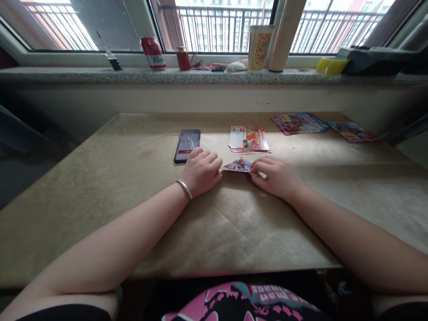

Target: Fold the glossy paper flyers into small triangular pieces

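Observation:
My left hand (201,170), with a silver bangle on its wrist, rests on the tan table (100,187) with its fingers curled onto the left edge of a small colourful folded paper (238,165). My right hand (276,176) pinches the right side of the same paper against the table. The paper lies flat between both hands, partly hidden by the fingers.
A phone (187,145) with a lit screen lies just beyond my left hand. A stack of printed leaflets (248,138) sits behind the paper, with more leaflets (299,123) at the far right. The windowsill holds a red can (153,52), a paper cup (259,47) and a yellow sponge (331,65).

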`<state>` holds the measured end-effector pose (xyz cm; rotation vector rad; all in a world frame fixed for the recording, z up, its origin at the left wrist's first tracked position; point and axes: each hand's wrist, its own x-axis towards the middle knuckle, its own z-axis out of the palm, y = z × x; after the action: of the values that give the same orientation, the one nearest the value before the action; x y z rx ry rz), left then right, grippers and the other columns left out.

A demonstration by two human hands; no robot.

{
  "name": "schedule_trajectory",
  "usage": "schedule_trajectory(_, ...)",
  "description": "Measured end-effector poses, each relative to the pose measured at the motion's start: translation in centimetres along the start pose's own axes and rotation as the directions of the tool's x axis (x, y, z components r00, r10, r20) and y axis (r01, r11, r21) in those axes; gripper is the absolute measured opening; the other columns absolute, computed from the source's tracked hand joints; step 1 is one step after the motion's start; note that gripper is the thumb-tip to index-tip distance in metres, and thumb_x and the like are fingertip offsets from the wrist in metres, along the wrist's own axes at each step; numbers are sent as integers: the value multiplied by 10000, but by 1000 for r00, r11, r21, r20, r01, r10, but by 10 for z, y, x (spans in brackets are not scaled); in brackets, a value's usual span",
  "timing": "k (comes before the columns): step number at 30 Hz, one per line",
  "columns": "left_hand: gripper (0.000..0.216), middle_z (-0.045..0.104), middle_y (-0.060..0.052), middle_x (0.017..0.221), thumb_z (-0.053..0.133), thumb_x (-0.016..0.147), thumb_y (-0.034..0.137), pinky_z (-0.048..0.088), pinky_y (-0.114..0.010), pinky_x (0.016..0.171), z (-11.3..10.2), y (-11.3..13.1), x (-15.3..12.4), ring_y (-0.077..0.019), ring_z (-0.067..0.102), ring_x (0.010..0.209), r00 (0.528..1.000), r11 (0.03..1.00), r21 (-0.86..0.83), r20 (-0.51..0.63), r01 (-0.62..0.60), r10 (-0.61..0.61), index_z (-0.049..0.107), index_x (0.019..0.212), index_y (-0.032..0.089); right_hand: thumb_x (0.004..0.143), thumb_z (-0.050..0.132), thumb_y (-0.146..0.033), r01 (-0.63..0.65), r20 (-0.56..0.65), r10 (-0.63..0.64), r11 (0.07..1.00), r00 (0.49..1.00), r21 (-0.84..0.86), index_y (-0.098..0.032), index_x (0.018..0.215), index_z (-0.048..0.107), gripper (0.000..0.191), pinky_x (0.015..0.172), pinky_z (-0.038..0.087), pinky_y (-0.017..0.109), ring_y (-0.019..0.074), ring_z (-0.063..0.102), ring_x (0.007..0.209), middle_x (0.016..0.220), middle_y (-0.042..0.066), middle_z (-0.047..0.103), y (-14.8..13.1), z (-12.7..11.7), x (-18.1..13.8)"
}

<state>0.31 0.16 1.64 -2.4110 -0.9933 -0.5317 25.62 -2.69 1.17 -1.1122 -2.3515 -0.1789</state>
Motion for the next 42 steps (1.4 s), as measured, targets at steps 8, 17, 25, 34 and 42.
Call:
schedule_trajectory(8,49,642,-39,780,554,744,209,370,-372,788,1,-1,-2,-200,553,758,994,994,-36,41,101,-100,545,700,190,829,551,-222,-21,-41,22,999,999,24,-220,735,612,112,718,480,289,171,634,783,830,32,702,2,-4,0)
schedule_trajectory(17,78,585,-28,762,565,738,211,356,-296,627,4,-13,-6,-156,506,677,956,951,-147,160,270,-246,516,685,182,801,570,-205,-57,-74,60,998,995,41,-223,740,621,81,752,504,299,177,657,794,840,20,717,15,-6,-5)
schedule_trajectory(25,115,575,-30,845,478,854,189,411,-244,610,7,-15,-7,-112,511,658,946,849,-419,161,323,-281,584,819,159,822,573,-228,-24,63,20,997,998,76,-238,785,651,87,760,503,327,195,640,839,860,32,712,24,0,-6)
schedule_trajectory(34,260,634,-78,1016,529,922,375,477,-302,767,11,-13,-8,-163,594,831,966,900,-387,229,202,-118,658,986,159,873,553,-247,103,181,-127,986,975,134,-227,828,693,148,743,498,303,177,639,830,881,31,725,12,-3,-3)
schedule_trajectory(42,359,623,-74,1126,582,879,465,432,-380,937,13,-11,-7,-223,548,1038,952,902,-410,305,138,-7,655,1135,223,869,575,-256,84,195,-120,979,973,184,-251,855,720,146,830,504,344,189,629,902,961,19,732,16,-2,-2)
